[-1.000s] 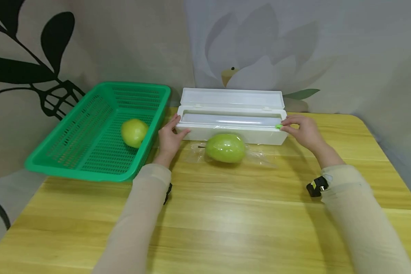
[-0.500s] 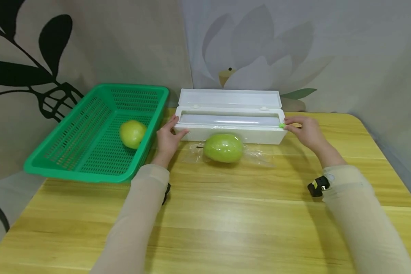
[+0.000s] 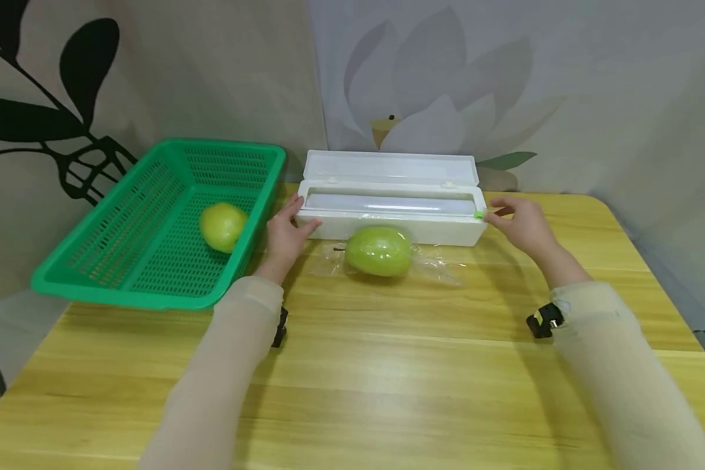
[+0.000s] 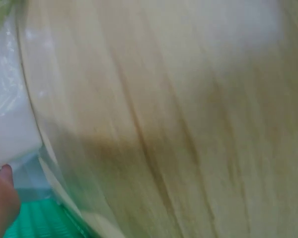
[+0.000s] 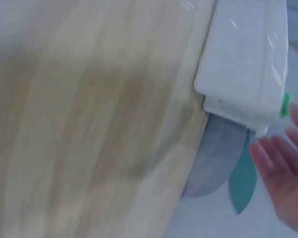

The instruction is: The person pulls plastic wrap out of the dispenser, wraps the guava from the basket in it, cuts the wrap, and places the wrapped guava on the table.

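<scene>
A white cling film dispenser (image 3: 388,226) stands at the back of the table, lid raised, a roll of film (image 3: 388,203) inside. My left hand (image 3: 284,238) grips its left end, thumb on the front wall and fingers at the side. At the right end, my right hand (image 3: 523,225) pinches the small green slider (image 3: 480,214) on the front edge. Right against the front wall lies a green, pear-like fruit (image 3: 378,251) with a dark stem pointing left. Clear film (image 3: 437,264) covers the fruit and spreads out on both sides.
A green plastic basket (image 3: 135,297) stands left of the dispenser, close to my left forearm. One yellow-green round fruit (image 3: 223,226) lies in it. Behind the wooden table (image 3: 388,391) hangs a patterned cloth backdrop (image 3: 211,72).
The right hand has drawn the green slider rightward to the dispenser's right end. My left hand keeps its hold, and the fruit stays in place. The head view has shifted slightly.
</scene>
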`<state>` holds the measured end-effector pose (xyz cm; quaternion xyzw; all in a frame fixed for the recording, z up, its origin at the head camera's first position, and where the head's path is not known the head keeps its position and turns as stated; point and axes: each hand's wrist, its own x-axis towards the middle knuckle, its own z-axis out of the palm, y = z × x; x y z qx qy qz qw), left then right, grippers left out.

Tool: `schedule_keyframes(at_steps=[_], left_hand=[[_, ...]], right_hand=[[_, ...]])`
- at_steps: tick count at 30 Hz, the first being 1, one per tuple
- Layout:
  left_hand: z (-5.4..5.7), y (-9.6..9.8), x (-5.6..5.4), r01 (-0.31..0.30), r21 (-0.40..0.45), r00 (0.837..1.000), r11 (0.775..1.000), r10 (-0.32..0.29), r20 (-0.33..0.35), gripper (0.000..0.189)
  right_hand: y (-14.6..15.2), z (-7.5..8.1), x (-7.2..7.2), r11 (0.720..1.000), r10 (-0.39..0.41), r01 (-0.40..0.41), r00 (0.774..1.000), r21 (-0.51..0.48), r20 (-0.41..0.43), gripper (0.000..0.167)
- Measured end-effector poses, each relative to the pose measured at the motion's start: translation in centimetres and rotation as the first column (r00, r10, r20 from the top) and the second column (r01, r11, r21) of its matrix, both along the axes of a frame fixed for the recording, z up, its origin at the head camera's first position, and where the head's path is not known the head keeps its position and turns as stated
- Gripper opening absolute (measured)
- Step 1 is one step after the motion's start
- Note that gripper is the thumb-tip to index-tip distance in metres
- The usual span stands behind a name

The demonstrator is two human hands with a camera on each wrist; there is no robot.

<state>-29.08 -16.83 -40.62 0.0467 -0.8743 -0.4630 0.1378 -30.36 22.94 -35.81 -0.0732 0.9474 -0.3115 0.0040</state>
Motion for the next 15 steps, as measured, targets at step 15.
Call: schedule_keyframes(at_steps=[15], left_hand=[[0.3, 0.0, 0.0, 0.048, -0.018, 0.997, 0.999, -0.047, 0.053, 0.065]], right_hand=[[-1.7, -1.6, 2.0, 0.988, -0.029, 0.071, 0.957, -0.137, 0.288, 0.058]])
